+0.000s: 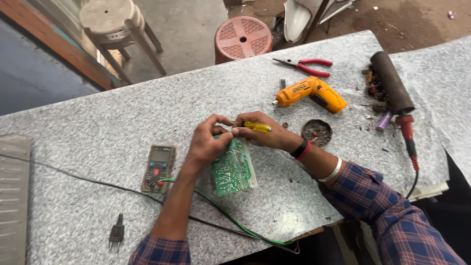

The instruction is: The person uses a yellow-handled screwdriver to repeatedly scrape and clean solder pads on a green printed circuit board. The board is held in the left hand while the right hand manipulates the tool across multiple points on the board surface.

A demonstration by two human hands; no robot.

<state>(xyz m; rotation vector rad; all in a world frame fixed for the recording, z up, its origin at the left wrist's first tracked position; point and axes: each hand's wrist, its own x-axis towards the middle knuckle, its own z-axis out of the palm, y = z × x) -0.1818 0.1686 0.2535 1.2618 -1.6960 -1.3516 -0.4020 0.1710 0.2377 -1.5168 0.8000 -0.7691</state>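
One green circuit board [232,168] lies at the centre of the frame on the speckled tabletop [98,127], tilted slightly, component side up. It looks light, thin and stiff but fragile; best taken by its bare edges, not by the soldered parts. Left hand [208,142] pinches its upper edge, grip closed on the board. Right hand [265,132] is clamped on a yellow-handled screwdriver [257,127], tip hidden at the board's top. Green and black wires [230,216] trail from under the board toward the lower frame. A multimeter [158,168] sits just left. An orange cordless driver [310,93], red pliers [305,66] and a soldering iron [396,95] lie upper right.
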